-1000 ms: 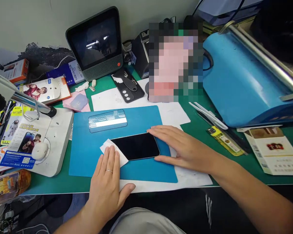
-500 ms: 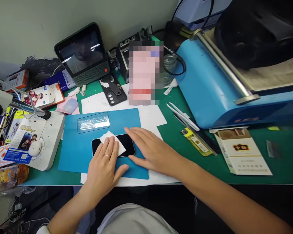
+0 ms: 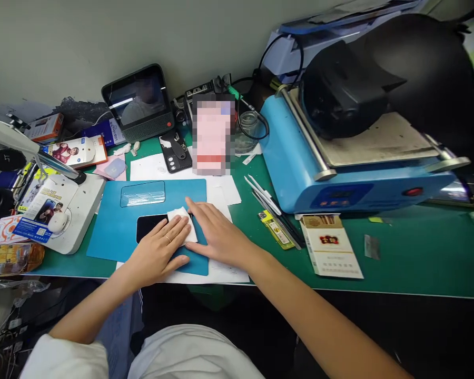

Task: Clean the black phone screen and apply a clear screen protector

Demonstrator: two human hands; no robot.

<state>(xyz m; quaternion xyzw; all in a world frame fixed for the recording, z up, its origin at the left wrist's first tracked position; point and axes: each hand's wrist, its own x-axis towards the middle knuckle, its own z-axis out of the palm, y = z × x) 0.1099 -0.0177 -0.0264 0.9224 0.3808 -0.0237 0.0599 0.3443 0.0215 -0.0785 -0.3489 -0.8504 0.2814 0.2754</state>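
Observation:
A black phone (image 3: 147, 225) lies screen up on a blue mat (image 3: 110, 231). My left hand (image 3: 158, 251) lies flat on a white wipe (image 3: 180, 217) and presses it onto the right part of the screen. My right hand (image 3: 213, 234) rests flat at the phone's right end, fingers spread, holding it against the mat. A clear screen protector (image 3: 142, 193) lies on the mat just behind the phone.
A blue roller machine (image 3: 339, 173) stands at the right, with tweezers (image 3: 263, 193), a yellow lighter (image 3: 272, 228) and a cigarette pack (image 3: 329, 251) in front. A small screen (image 3: 138, 102), another phone (image 3: 175, 151) and boxes sit behind; a white stand base (image 3: 77, 210) is left.
My left hand has slid the wipe from the phone's left end rightward across the screen. The view has pulled back and shifted right, showing more of the blue machine.

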